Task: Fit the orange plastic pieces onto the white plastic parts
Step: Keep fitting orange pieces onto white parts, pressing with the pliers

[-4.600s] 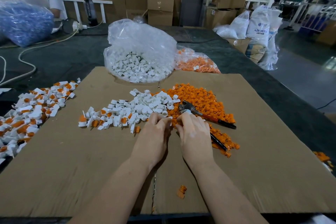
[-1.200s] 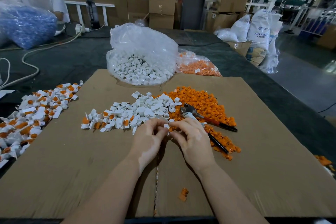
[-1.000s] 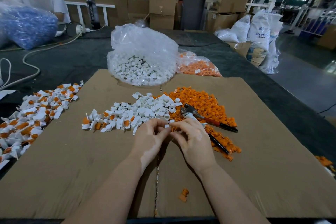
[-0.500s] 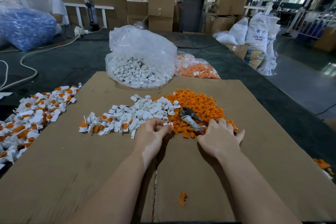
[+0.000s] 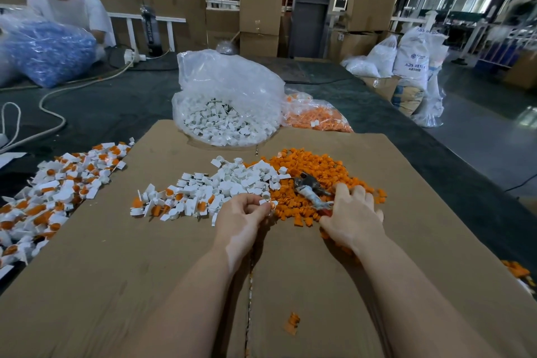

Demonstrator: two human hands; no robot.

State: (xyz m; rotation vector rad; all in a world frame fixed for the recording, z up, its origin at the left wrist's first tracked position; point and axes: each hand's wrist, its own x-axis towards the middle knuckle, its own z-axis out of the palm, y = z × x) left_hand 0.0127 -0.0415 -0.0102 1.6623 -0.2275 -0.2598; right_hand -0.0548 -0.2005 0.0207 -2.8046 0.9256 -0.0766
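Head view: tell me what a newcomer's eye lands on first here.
The bright orange pieces heaped mid-cardboard, beside a spread of white parts to their left. Behind them sits a clear bag of white parts. In front, the left hand pinches a small white part with orange in it, while the right hand rests on the pliers atop the orange heap.

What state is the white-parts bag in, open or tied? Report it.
Open: the clear bag gapes at its mouth, loose white parts exposed inside.

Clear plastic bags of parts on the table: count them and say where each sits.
2 on this table. The bag of white parts sits at the cardboard's far edge; the bag of orange pieces lies right beside it. Others may be hidden.
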